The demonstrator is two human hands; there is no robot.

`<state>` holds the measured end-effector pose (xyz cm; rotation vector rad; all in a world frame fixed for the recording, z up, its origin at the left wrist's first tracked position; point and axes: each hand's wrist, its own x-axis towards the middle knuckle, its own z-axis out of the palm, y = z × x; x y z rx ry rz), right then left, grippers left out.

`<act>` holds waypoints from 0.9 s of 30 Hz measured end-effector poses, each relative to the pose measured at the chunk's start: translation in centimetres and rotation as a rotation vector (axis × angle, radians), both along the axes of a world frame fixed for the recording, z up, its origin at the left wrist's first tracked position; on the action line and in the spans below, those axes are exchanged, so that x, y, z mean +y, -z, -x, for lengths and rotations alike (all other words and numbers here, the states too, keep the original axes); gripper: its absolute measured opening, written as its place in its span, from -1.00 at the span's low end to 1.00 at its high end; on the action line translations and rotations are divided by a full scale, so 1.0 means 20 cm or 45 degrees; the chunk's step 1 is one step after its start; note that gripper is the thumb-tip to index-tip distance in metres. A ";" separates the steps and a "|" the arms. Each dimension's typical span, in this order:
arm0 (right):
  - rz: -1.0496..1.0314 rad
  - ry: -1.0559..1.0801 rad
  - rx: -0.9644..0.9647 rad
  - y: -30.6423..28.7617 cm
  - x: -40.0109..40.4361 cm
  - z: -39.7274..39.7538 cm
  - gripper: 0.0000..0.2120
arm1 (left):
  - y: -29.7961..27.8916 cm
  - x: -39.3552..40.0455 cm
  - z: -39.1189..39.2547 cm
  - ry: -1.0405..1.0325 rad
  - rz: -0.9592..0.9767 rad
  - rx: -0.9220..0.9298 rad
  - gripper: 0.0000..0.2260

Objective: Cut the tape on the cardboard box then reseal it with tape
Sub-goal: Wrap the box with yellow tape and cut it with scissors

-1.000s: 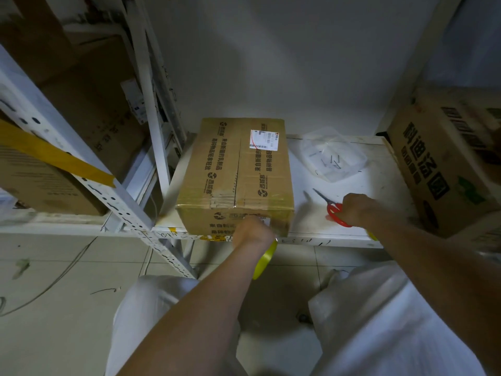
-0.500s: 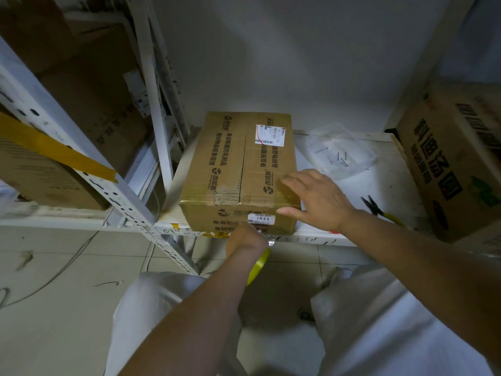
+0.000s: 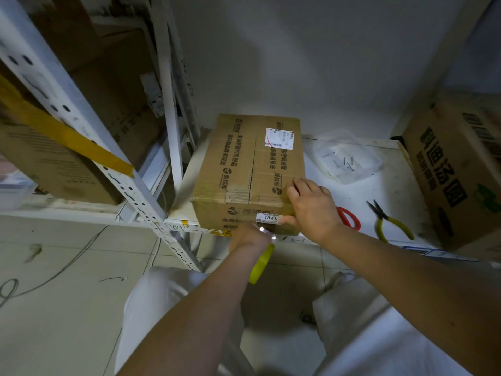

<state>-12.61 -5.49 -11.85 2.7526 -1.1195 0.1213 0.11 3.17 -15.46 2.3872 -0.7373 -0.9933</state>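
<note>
On white shelf, taped brown cardboard box (right hand flat, left hand gripping tape roll)

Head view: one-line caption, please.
Right hand steadies brown cardboard box while left hand holds yellow-cored tape roll at its front edge.

Left hand fingers hidden behind own back, grip unclear. Yellow-cored tape roll mostly hidden by wrist. Red-handled scissors blades hidden behind right hand. Large printed brown carton cut off at right edge. Small items inside clear plastic tub too small to identify.
</note>
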 end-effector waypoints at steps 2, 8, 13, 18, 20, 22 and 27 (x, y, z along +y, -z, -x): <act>-0.015 -0.050 0.023 -0.02 -0.01 0.02 -0.28 | -0.01 0.03 -0.06 -0.038 0.009 0.009 -0.90; -0.054 -0.140 0.128 -0.08 -0.06 0.10 -0.35 | -0.05 0.17 -0.25 -0.236 0.035 -0.093 -0.72; -0.034 -0.130 0.234 -0.16 -0.17 0.21 -0.43 | -0.11 0.23 -0.32 -0.225 0.001 -0.151 -0.65; 0.010 0.153 0.434 -0.23 -0.25 0.23 -0.35 | -0.15 0.22 -0.28 -0.148 0.068 -0.145 -0.85; -0.092 0.219 0.399 -0.24 -0.25 0.18 -0.47 | -0.16 0.21 -0.24 -0.088 0.103 -0.085 -0.89; -0.125 0.250 0.323 -0.25 -0.23 0.14 -0.58 | -0.18 0.19 -0.21 -0.062 0.122 -0.032 -0.89; -0.122 -0.176 -0.126 -0.22 -0.07 0.05 -0.81 | -0.18 0.20 -0.18 -0.092 0.113 0.125 -0.83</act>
